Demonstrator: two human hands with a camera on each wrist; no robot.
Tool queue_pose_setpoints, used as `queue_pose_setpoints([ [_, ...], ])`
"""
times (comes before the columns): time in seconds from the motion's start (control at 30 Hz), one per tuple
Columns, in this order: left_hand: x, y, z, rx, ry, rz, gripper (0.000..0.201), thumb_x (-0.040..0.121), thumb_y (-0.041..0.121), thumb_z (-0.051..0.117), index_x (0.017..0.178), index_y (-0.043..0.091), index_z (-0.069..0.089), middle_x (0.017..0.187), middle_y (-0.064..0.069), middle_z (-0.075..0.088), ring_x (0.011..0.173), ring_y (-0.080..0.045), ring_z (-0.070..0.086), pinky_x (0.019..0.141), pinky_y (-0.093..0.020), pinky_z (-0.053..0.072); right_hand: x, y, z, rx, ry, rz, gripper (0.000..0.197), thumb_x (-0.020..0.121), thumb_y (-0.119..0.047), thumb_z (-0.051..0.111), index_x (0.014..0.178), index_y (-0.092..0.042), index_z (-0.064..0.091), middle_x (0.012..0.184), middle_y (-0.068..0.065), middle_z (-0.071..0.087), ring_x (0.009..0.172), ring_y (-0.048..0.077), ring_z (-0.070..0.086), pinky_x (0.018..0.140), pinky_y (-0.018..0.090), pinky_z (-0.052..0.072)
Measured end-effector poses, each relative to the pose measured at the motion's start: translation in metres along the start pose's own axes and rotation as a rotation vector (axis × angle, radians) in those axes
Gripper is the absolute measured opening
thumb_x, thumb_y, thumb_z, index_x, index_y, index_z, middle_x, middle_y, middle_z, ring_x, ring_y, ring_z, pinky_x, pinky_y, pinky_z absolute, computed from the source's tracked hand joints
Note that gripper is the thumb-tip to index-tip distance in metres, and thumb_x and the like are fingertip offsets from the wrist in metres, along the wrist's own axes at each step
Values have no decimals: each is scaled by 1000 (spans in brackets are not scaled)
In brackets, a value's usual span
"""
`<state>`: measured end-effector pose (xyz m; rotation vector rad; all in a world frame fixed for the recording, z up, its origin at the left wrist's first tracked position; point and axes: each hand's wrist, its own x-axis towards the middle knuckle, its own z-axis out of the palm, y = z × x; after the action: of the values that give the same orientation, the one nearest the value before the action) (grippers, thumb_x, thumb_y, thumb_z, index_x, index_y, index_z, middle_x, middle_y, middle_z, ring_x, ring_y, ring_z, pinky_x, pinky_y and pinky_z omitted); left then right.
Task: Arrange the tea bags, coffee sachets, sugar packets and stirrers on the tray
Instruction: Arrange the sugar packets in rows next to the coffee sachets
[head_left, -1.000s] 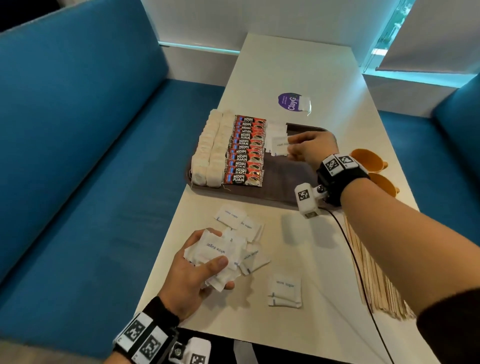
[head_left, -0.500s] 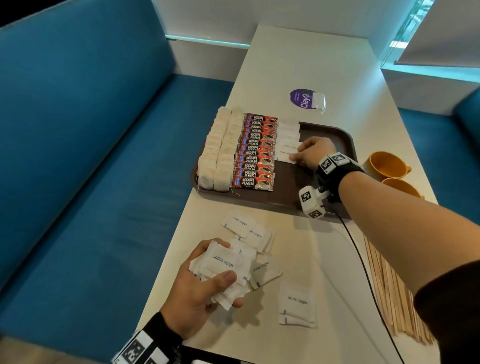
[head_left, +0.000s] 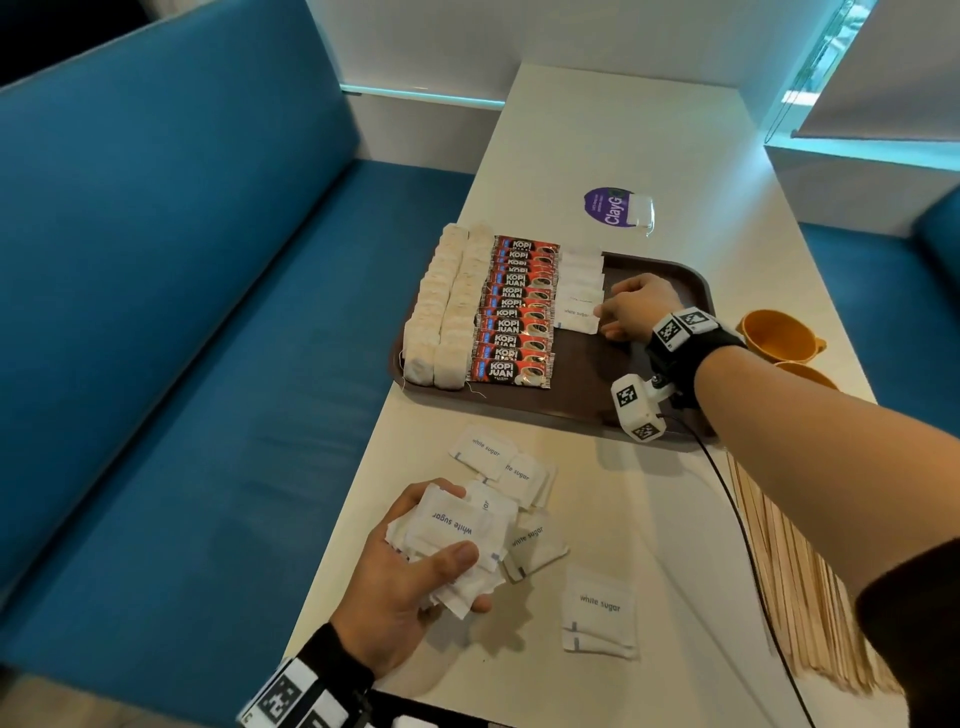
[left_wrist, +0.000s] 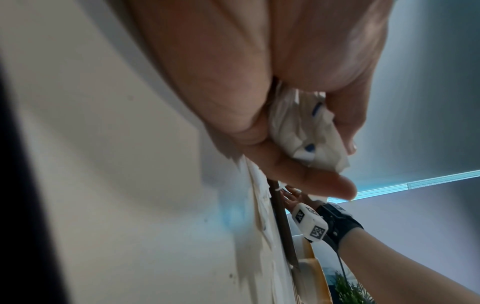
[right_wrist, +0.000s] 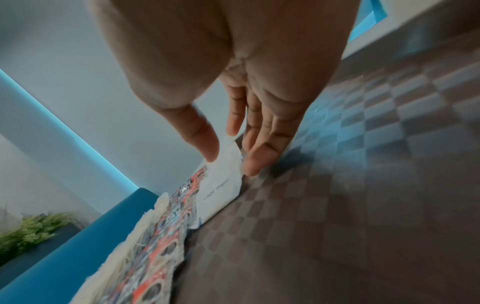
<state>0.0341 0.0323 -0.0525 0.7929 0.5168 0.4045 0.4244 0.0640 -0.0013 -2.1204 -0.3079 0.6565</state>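
Note:
A brown tray (head_left: 597, 395) carries two rows of tea bags (head_left: 441, 312), a row of red coffee sachets (head_left: 514, 322) and a short row of white sugar packets (head_left: 579, 275). My right hand (head_left: 602, 314) pinches the right edge of the nearest sugar packet (head_left: 574, 314), which lies at the near end of that row; the right wrist view shows thumb and forefinger on this packet (right_wrist: 223, 181). My left hand (head_left: 447, 535) grips a bundle of sugar packets (head_left: 452, 525) over the table's near left edge, the same bundle (left_wrist: 306, 127) filling the left wrist view. Wooden stirrers (head_left: 800, 587) lie on the table at the right.
Loose sugar packets (head_left: 498, 462) lie between the tray and my left hand, and two more (head_left: 597, 613) lie nearer me. Two orange cups (head_left: 776, 335) stand right of the tray. A purple sticker (head_left: 610, 207) lies beyond it. A blue bench (head_left: 182, 364) runs along the left.
My right hand has lowered the sugar packet from above the tray onto the near end of the sugar row. The left hand keeps its bundle in place.

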Motion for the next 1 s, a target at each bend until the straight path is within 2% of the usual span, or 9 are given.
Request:
queue_pose_setpoints([
  [0.1, -1, 1, 2, 1, 2, -1, 53, 69, 3, 84, 114, 14, 60, 113, -27, 64, 88, -46, 64, 62, -46, 58, -18, -1, -14, 48, 8, -38, 34, 90, -1, 71, 119, -14, 57, 99, 9, 69, 74, 20, 65, 75, 34, 61],
  [0.2, -3, 3, 6, 17, 15, 17, 54, 66, 5, 85, 113, 15, 61, 111, -24, 66, 84, -42, 67, 56, -43, 59, -53, -4, -27, 91, -19, -122, 23, 88, -2, 73, 103, -14, 61, 103, 15, 71, 68, 20, 63, 60, 30, 57],
  [0.27, -4, 3, 7, 34, 20, 25, 56, 66, 4, 85, 115, 14, 59, 113, -24, 66, 85, -42, 67, 55, -43, 60, -87, -1, -31, 123, -92, -173, 19, 88, -3, 74, 100, -12, 63, 97, 13, 69, 64, 18, 62, 54, 27, 55],
  [0.4, -5, 2, 6, 39, 3, 41, 59, 68, -6, 81, 118, 13, 57, 117, -22, 67, 92, -46, 66, 56, -45, 60, -170, 21, -25, 144, -326, -261, 12, 88, -5, 76, 97, -10, 69, 84, 5, 68, 68, 22, 66, 63, 34, 55],
  [0.53, -8, 1, 8, 32, -8, 74, 64, 66, -7, 83, 120, 13, 56, 113, -24, 65, 89, -44, 66, 53, -39, 57, -234, 56, 1, 83, -498, -279, 11, 88, -9, 77, 95, -11, 69, 78, -1, 70, 69, 19, 67, 59, 29, 53],
  [0.67, -10, 0, 9, 60, -1, 93, 66, 67, -6, 83, 124, 11, 55, 112, -29, 65, 85, -41, 68, 49, -35, 56, -265, 86, 30, 155, -482, -208, 25, 86, -13, 80, 107, -11, 67, 88, 4, 68, 66, 19, 65, 58, 30, 56],
  [0.8, -11, 0, 9, 34, -34, 87, 74, 61, -2, 87, 126, 10, 54, 112, -29, 64, 80, -39, 69, 46, -34, 57, -273, 100, 42, 281, -377, -146, 20, 88, -8, 77, 106, -10, 69, 102, 13, 67, 68, 17, 66, 64, 32, 60],
  [0.9, -12, 0, 7, 28, -61, 73, 72, 61, -1, 85, 125, 9, 54, 111, -28, 63, 77, -38, 68, 42, -33, 56, -274, 101, 40, 467, -421, -49, 25, 89, 2, 73, 111, -6, 67, 96, 20, 65, 66, 21, 66, 61, 31, 58],
  [1.0, -10, -1, 6, 31, -66, 77, 65, 64, 4, 85, 122, 9, 57, 111, -27, 63, 79, -39, 67, 41, -32, 55, -275, 101, 34, 496, -455, -36, 25, 87, 5, 73, 110, -3, 69, 92, 23, 63, 63, 23, 64, 60, 31, 58],
])
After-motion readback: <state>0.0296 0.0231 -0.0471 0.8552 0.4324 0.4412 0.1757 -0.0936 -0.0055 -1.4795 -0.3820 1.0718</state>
